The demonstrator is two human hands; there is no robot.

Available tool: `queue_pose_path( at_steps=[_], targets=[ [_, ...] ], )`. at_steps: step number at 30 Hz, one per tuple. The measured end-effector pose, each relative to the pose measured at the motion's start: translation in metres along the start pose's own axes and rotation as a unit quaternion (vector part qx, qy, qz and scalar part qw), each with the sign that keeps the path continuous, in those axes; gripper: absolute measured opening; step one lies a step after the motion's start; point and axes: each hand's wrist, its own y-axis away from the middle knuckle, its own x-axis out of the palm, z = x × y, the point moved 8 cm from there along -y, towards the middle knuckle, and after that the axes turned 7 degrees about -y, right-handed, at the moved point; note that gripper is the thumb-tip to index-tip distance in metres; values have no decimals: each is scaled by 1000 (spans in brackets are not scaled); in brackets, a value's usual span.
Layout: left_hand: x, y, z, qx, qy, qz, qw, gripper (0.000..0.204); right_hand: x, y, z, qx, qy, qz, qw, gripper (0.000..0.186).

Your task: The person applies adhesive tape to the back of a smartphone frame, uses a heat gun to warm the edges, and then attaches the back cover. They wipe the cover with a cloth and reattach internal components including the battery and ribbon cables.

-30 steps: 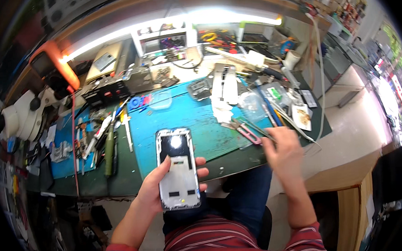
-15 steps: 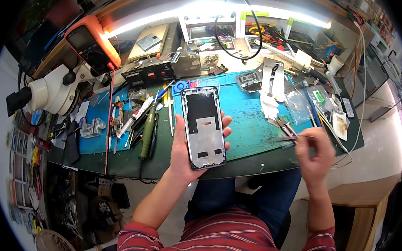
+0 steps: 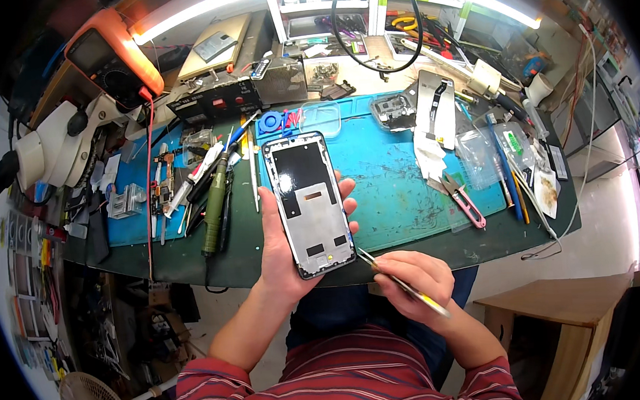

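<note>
Two hands share the work: the left hand (image 3: 283, 250) cradles the opened phone frame (image 3: 309, 201) by its long edges; thin, light, rigid, likely fragile. The right hand (image 3: 413, 278) pinches tweezers (image 3: 402, 283) at its lower corner.

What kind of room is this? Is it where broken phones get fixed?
Probably, yes: it looks like a phone repair bench. A left hand holds an opened phone, a microscope stands nearby, and small tools cover the mat.
</note>
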Motion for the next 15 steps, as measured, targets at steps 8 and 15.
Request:
queue_pose_path(
  at_steps=[8,15],
  targets=[
    [0,-1,2,-9,-2,-2,1000,97,4,0,4,-54,32,-2,998,30],
    [-2,0,1,0,-16,-10,1000,96,7,-1,5,-61,31,14,998,27]
  ],
)
